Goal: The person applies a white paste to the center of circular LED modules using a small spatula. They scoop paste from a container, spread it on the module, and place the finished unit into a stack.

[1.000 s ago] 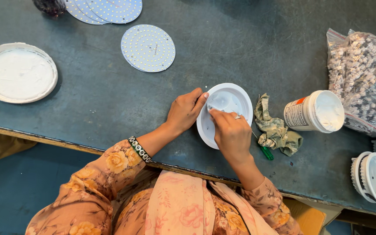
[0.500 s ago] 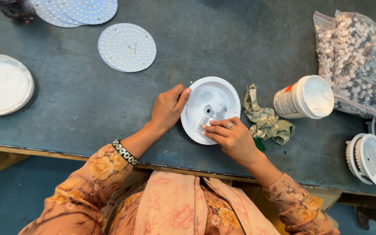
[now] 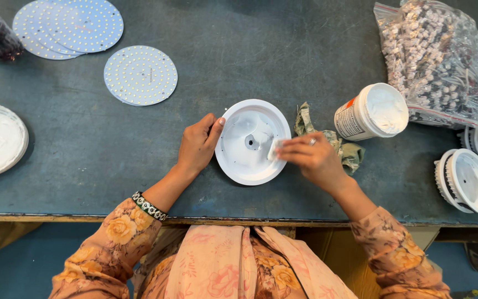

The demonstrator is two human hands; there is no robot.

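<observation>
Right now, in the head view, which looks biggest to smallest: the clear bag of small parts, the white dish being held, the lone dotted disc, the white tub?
1. Clear bag of small parts
2. White dish and lone dotted disc: too alike to rank
3. White tub

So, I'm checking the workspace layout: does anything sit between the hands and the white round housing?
Nothing visible does. The left hand already grips the rim of the white round housing, and the right hand reaches inside it; the crumpled cloth lies partly under that hand.
</observation>
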